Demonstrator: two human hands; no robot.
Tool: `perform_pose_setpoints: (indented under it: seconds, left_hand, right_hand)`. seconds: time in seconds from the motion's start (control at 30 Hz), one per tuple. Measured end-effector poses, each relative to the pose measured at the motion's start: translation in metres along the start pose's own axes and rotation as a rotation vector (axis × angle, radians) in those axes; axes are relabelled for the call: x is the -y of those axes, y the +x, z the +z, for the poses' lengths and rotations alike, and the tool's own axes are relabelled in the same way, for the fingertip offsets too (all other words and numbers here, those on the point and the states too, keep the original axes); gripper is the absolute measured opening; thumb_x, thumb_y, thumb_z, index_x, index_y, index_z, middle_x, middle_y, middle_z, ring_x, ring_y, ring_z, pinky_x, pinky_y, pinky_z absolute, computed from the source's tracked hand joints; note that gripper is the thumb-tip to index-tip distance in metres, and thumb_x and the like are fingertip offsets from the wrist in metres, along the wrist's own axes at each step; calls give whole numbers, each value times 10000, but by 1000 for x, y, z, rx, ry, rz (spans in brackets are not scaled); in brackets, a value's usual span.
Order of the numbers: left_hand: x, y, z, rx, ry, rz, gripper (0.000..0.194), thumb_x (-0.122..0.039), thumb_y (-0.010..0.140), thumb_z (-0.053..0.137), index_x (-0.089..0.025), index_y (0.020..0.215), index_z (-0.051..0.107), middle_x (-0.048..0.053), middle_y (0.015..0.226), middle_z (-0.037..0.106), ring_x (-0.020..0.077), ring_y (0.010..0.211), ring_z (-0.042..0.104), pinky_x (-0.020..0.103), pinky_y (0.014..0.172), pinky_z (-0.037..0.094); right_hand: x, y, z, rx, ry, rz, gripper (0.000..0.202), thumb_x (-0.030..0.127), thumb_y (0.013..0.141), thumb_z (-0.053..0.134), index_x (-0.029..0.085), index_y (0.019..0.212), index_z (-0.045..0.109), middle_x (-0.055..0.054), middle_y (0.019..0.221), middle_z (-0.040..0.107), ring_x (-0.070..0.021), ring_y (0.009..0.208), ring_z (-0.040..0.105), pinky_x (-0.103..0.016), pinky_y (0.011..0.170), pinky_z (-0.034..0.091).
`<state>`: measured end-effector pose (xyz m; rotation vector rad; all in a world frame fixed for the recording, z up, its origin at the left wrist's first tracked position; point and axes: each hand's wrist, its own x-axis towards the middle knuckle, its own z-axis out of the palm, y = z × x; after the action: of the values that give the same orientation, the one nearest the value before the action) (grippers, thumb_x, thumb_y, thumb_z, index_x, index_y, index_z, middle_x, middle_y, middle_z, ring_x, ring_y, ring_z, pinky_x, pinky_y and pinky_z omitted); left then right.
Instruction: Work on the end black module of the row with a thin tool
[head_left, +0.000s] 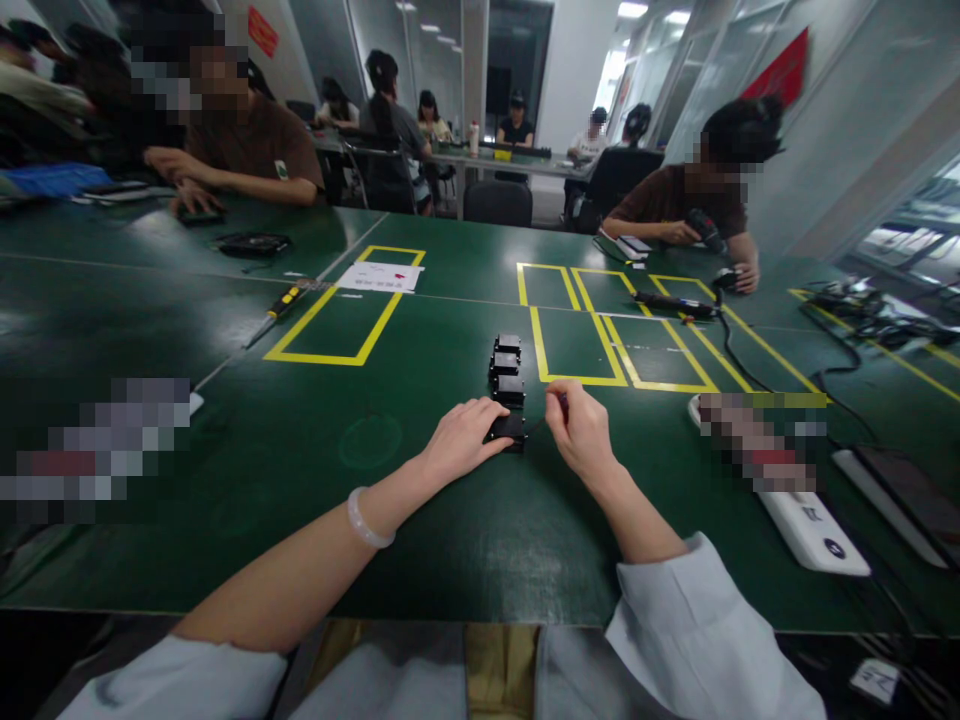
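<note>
Left hand [466, 436]: gripping nearest black block [508, 430], partly covered by fingers. Right hand [581, 425]: closed on a thin tool [562, 400], mostly hidden. Paper sheet [380, 277]: print illegible.

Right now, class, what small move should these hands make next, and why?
Probably ease the slim tool in the right hand gently toward the right end of the nearest black block. The left hand grips that block, and the tool's thin shaft seems to point at that end; whether they touch is too small to tell.
</note>
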<state>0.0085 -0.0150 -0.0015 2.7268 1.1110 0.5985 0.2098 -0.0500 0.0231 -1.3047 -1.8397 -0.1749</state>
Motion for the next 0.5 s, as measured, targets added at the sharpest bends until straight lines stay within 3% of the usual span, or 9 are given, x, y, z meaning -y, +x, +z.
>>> perform_pose_setpoints:
  seconds: [0.17, 0.5]
  left_hand:
    - [-1, 0, -1, 5, 0, -4, 318, -413, 876, 602, -204, 1105, 530, 44, 1078, 607, 225, 975, 578, 347, 817, 455]
    - [1, 0, 1, 9, 1, -10, 320, -417, 876, 594, -210, 1113, 533, 47, 1086, 603, 229, 978, 573, 354, 815, 459]
  right_hand:
    - [2, 1, -2, -11, -22, -27, 166, 341, 927, 491, 201, 846, 527, 12, 647, 532, -123, 563, 476, -256, 589, 390]
    - [2, 1, -2, -8, -16, -10, 149, 247, 933, 412, 193, 951, 550, -17, 726, 585, -143, 633, 533, -274, 646, 421]
